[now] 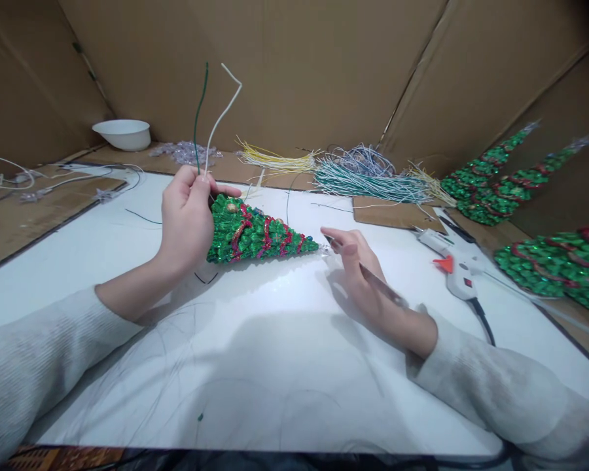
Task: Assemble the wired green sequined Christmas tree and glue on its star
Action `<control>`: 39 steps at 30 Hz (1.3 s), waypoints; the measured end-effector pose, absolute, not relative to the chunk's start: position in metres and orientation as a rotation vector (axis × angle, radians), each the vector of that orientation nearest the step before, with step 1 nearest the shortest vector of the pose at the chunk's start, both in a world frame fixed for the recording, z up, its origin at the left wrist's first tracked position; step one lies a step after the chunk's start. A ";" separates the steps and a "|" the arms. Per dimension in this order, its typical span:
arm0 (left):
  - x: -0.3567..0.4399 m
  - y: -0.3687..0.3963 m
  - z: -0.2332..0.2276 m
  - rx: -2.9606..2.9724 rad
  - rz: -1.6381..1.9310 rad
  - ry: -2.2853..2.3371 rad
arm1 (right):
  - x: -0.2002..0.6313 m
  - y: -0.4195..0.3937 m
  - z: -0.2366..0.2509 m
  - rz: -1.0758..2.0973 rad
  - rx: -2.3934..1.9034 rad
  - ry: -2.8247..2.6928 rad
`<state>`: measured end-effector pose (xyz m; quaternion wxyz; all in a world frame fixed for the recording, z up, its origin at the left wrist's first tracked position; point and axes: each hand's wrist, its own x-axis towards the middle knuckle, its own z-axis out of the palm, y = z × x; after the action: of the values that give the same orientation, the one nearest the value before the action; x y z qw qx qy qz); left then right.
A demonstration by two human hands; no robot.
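A small green Christmas tree with red garland lies on its side over the white board, its tip pointing right. My left hand is closed at the tree's wide base, pinching a green wire and a white wire that stick upward. My right hand is closed around a slim metal tool that looks like tweezers. It is beside the clear star-like piece at the tree's tip; whether it touches that piece I cannot tell.
At the back lie bundles of green-and-white wires and yellow wires, plus clear stars near a white bowl. Rightward are a glue gun, a black-handled tool and finished-looking trees. Cardboard walls enclose the workspace.
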<state>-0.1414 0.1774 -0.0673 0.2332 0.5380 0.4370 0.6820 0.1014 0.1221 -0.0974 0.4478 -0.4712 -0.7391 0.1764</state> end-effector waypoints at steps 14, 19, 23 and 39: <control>-0.141 0.179 -0.068 1.516 1.819 1.136 | 0.097 0.130 -0.101 0.657 -1.203 -1.728; -0.140 0.178 -0.068 1.546 1.827 1.155 | 0.099 0.132 -0.106 0.637 -1.157 -1.747; -0.140 0.178 -0.068 1.510 1.802 1.122 | 0.098 0.131 -0.108 0.650 -1.162 -1.742; -0.137 0.177 -0.068 1.496 1.825 1.165 | 0.085 0.127 -0.114 1.014 -1.055 -1.448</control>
<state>-0.1375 0.1769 -0.0677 0.2521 0.5502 0.4285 0.6709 0.0846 0.1265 -0.1137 0.5154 -0.4392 -0.6027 0.4223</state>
